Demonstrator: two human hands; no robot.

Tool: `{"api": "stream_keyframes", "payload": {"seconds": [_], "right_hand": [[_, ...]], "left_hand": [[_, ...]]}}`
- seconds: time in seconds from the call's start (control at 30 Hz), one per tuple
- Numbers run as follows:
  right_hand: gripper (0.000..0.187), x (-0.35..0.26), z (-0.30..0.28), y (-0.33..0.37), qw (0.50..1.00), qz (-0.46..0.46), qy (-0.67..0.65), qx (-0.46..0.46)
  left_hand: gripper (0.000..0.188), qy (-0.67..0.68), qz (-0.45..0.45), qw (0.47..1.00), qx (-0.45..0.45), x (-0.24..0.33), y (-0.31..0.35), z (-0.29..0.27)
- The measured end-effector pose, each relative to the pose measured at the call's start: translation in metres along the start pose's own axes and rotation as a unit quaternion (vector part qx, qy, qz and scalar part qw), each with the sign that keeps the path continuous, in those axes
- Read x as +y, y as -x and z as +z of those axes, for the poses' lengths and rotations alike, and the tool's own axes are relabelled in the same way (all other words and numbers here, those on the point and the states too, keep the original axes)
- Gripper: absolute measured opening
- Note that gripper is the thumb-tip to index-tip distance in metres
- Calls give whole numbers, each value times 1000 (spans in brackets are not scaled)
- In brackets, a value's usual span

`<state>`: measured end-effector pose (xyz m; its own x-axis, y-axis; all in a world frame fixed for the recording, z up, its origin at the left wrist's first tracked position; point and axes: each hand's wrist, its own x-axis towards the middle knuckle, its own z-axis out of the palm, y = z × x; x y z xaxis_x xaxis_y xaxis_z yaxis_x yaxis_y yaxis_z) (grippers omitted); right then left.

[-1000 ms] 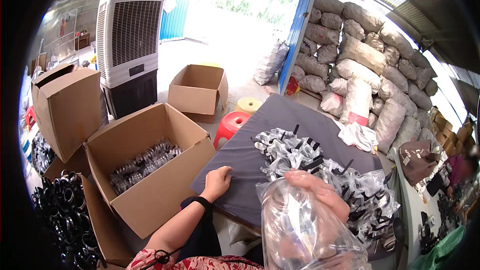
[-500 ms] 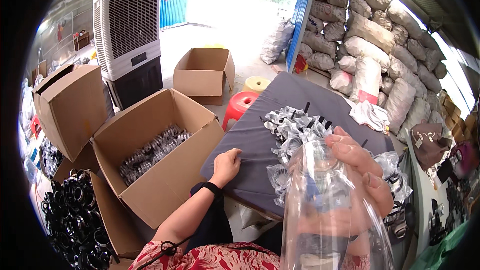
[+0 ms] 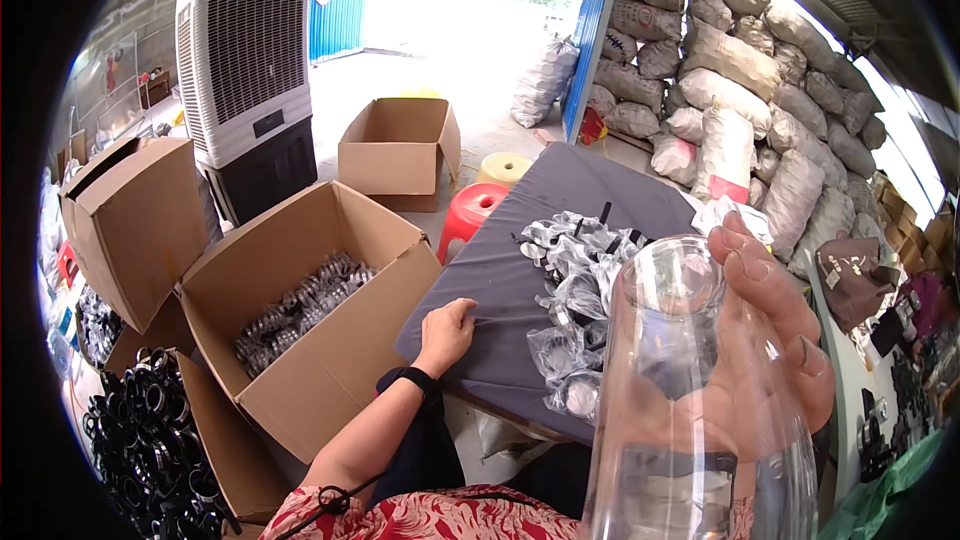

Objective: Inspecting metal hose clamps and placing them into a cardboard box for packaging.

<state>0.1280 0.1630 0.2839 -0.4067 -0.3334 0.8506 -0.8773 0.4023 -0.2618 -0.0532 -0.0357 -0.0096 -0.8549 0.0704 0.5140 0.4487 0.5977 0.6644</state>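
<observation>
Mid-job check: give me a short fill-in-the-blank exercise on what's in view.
The clear vessel is held in the ____.
Beneath the left hand, the table cover is coloured ____.
The nearer stool, beside the yellow stool, is coloured ____.
The wristband near the left hand is coloured ____.

Missing words: right hand; grey; red; black.

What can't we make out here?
Head view, throughout:
Clear container: near end cut off by the lower edge.
Bagged parts: any behind the right hand are hidden by it.
Left hand: palm hidden by its back.
Open box: bottom hidden under packed parts.
Dark things, far right: blurred, too small.
</observation>
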Motion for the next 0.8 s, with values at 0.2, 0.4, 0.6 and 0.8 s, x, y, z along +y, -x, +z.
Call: {"api": "stream_keyframes", "payload": {"seconds": [0.2, 0.4, 0.6, 0.8], "right_hand": [[55, -1, 10, -3, 998, -54, 13, 36], [81, -15, 12, -5, 989, -108, 66, 76], [83, -15, 15, -5, 986, -111, 69, 99], [83, -16, 15, -3, 988, -103, 60, 97]], "left_hand": [[22, -23, -13, 1000, 5, -7, 6, -8], [21, 3, -9, 1000, 7, 4, 1, -4], [20, 3, -3, 1000, 12, 4, 2, -5], [21, 3, -27, 1000, -12, 5, 3, -7]]}}
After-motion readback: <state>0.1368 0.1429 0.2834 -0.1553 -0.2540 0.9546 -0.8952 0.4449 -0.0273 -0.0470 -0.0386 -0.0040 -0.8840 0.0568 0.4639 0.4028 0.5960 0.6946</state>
